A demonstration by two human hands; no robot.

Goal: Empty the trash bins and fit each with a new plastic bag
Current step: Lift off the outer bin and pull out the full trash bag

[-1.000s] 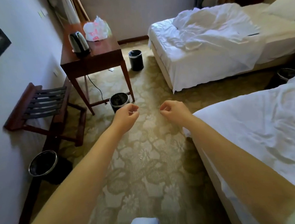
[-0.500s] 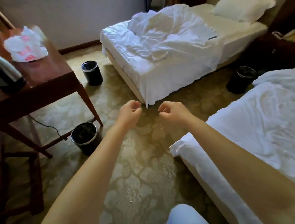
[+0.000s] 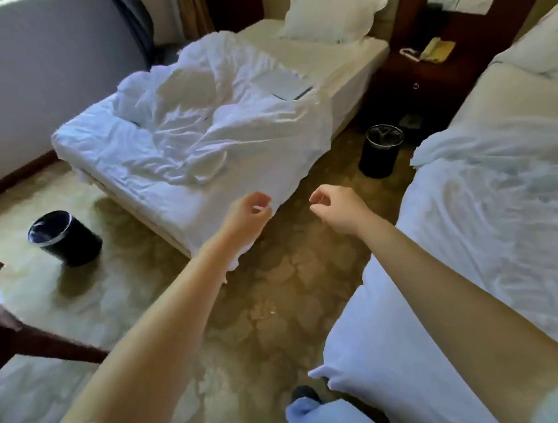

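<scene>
Showing work seemingly barely begun: left hand (image 3: 249, 214) and right hand (image 3: 334, 208), loosely curled, hold nothing; 2 bins, mid-left bin (image 3: 65, 238) and upper-right bin (image 3: 380, 152), stand apparently unserviced.

Left bin (image 3: 65, 238) and right bin (image 3: 382, 151) flank the unmade bed (image 3: 180, 145) (both upright).
</scene>
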